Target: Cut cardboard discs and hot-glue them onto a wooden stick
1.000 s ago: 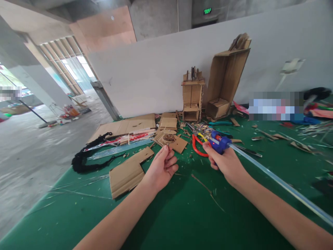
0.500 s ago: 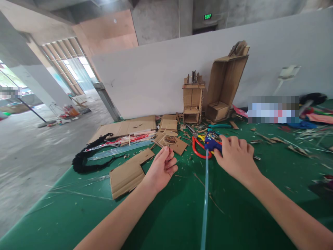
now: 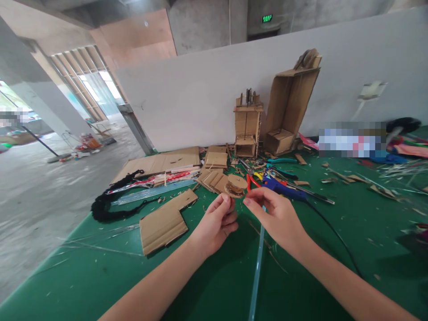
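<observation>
My left hand (image 3: 217, 223) is closed in a pinch on a small stack of round cardboard discs (image 3: 235, 189). The stack is tan, with a rough layered edge. From the other side my right hand (image 3: 272, 211) has its thumb and forefinger at the right edge of the discs, pinching there; its other fingers are curled. Just beyond my right hand a blue glue gun (image 3: 284, 189) lies on the green table, its black cord trailing to the right. A long translucent glue stick (image 3: 258, 267) runs toward me from beneath my right hand.
Red-handled scissors (image 3: 256, 182) and teal-handled pliers (image 3: 282, 160) lie behind the hands among scraps. Flat cardboard pieces (image 3: 163, 223) and black yarn (image 3: 100, 209) are at left. Two cardboard structures, a narrow one (image 3: 246, 129) and a taller one (image 3: 290, 107), stand against the white partition.
My right hand has let go of the glue gun, which now lies on the table, and has moved left to the discs. My left hand has shifted slightly right with the discs.
</observation>
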`<state>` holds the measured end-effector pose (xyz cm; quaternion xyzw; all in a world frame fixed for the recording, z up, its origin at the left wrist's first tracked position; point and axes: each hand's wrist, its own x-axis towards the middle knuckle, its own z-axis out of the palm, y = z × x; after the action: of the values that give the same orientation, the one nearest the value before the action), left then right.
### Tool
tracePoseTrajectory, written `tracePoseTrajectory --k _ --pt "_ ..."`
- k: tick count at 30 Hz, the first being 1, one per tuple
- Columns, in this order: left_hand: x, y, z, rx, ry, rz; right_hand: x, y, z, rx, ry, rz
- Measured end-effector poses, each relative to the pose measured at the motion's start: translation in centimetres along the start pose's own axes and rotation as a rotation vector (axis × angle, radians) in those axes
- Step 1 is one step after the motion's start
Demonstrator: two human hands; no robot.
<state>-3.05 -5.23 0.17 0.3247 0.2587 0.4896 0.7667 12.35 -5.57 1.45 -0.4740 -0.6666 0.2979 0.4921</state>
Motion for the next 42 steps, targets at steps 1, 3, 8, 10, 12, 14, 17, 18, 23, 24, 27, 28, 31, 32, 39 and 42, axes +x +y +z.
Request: tracePoseTrajectory --k 1,3,8,10,12,14,17,18,23,24,27,28,31,32,39,42 --pt "0.0 0.0 0.0 0.001 -0.003 0.003 0.0 -0.1 -0.1 -0.008 0.008 -0.009" --pt "0.0 0.0 0.1 0.001 -0.003 0.004 0.0 -0.1 -0.2 -0.017 0.010 -0.019" --pt "0.0 0.0 0.0 0.012 -0.006 -0.007 0.2 -0.2 -0.2 -0.032 0.015 -0.025" --pt "0.1 -0.1 0.0 0.022 -0.014 -0.008 0.2 -0.2 -0.2 -0.033 0.017 -0.025" --pt "0.1 -0.1 0.0 0.030 -0.016 -0.006 0.1 -0.3 -0.2 -0.038 0.025 -0.029" --pt "0.0 -0.1 0.0 0.039 -0.021 -0.007 0.1 -0.3 -0.3 -0.057 0.041 -0.041" --pt "0.0 -0.1 0.0 0.056 -0.034 -0.005 0.0 -0.5 -0.4 -0.120 0.059 -0.078" --pt "0.0 -0.1 0.1 0.060 -0.037 -0.004 0.0 -0.5 -0.4 -0.143 0.065 -0.090" --pt "0.0 -0.2 0.1 0.067 -0.035 -0.005 -0.1 -0.5 -0.2 -0.203 0.086 -0.116" --pt "0.0 -0.2 0.1 0.065 -0.034 -0.007 -0.1 -0.5 -0.1 -0.208 0.088 -0.114" --pt "0.0 -0.1 0.1 0.050 -0.024 -0.012 0.1 -0.1 -0.2 -0.223 0.091 -0.095" --pt "0.1 -0.1 0.0 0.042 -0.016 -0.012 0.2 0.1 -0.2 -0.231 0.095 -0.089" --pt "0.2 0.3 -0.1 0.001 0.013 0.000 0.5 1.0 -0.5 -0.284 0.093 -0.087" --pt "0.2 0.5 -0.2 -0.015 0.023 0.005 0.6 1.3 -0.6 -0.331 0.072 -0.101" --pt "0.5 2.5 -0.7 -0.075 0.072 0.083 0.4 1.3 -0.8 -0.762 -0.321 -0.460" --pt "0.6 2.8 -1.0 -0.071 0.083 0.103 -0.1 0.7 -0.7 -0.783 -0.400 -0.538"
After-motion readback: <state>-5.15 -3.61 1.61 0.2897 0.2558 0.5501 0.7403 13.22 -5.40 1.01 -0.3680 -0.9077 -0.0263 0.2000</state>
